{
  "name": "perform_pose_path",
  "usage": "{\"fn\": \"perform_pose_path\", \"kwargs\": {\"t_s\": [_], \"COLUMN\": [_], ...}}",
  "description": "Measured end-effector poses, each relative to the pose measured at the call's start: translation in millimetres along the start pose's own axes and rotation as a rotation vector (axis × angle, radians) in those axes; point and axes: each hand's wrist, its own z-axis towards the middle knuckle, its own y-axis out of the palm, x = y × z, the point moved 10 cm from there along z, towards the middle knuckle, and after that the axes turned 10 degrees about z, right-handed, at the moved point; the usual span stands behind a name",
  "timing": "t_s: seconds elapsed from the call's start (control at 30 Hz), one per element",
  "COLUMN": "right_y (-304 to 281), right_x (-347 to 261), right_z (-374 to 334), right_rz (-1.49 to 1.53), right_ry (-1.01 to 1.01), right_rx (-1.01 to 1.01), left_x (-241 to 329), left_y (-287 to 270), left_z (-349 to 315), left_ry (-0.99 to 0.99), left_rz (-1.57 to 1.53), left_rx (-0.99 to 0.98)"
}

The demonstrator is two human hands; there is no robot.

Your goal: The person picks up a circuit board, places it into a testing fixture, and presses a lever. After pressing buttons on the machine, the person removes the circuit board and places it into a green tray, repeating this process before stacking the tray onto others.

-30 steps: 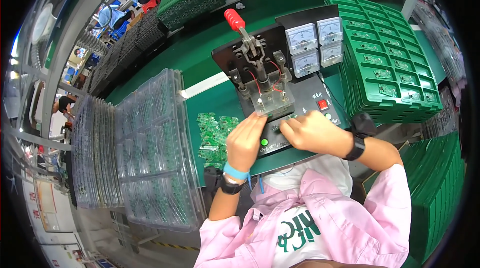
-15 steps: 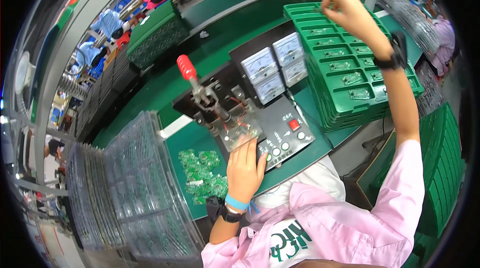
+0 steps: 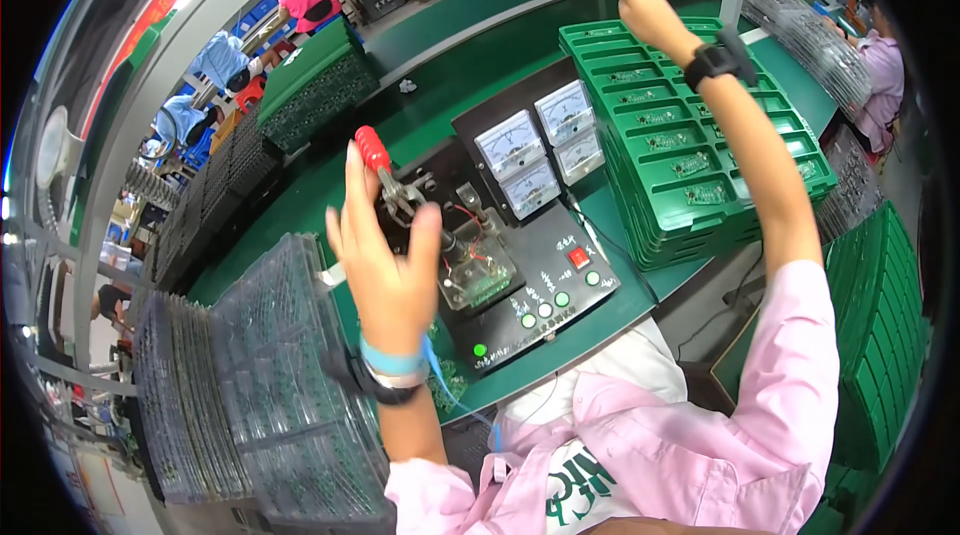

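My left hand [image 3: 385, 280] is raised with its fingers spread, beside the red handle [image 3: 372, 148] of a toggle clamp; whether a fingertip touches it I cannot tell. Below the clamp, a green circuit board [image 3: 490, 289] sits in the test fixture [image 3: 465, 310] under a clear plate. My right hand [image 3: 648, 13] is over the far edge of a green tray [image 3: 690, 220], its fingers drawn together; anything between them is too small to make out. Several small circuit boards [image 3: 707, 195] lie in the tray's compartments. Loose circuit boards [image 3: 448, 375] are partly hidden behind my left wrist.
Analog meters [image 3: 530, 190] stand behind the control panel with its red switch [image 3: 579, 257]. Stacked clear plastic trays [image 3: 290, 365] rise at the left, more green trays [image 3: 860, 335] at the right. Co-workers sit farther off, one in a pink top [image 3: 305, 0].
My left hand has left the fixture plate and moved up and left to the red handle. My right hand has shifted left above the tray. A green light on the panel is now visible.
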Motion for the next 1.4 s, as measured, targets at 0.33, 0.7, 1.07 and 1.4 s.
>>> {"fn": "perform_pose_path", "kwargs": {"t_s": [0.33,0.7,1.07,1.4], "right_y": [-53.5,11.1,19.9,-14.9], "right_x": [-304.3,-356.6,-352.7,-398.1], "right_z": [-137.4,-236.8,-239.6,-42.2], "right_rz": [0.386,0.401,0.386,0.861], "right_ry": [-0.217,-0.049,-0.02,-0.504], "right_rx": [-0.485,-0.253,-0.317,0.064], "left_x": [-5.5,-40.4,-24.8,-35.9], "left_y": [-20.4,46.6,57.2,47.3], "left_z": [-114.9,-171.0,-164.6,-176.0], "left_ry": [0.221,-0.205,-0.014,-0.08], "left_rz": [-0.358,-0.268,0.171,0.117], "left_rx": [0.141,-0.121,-0.317,-0.197]}}
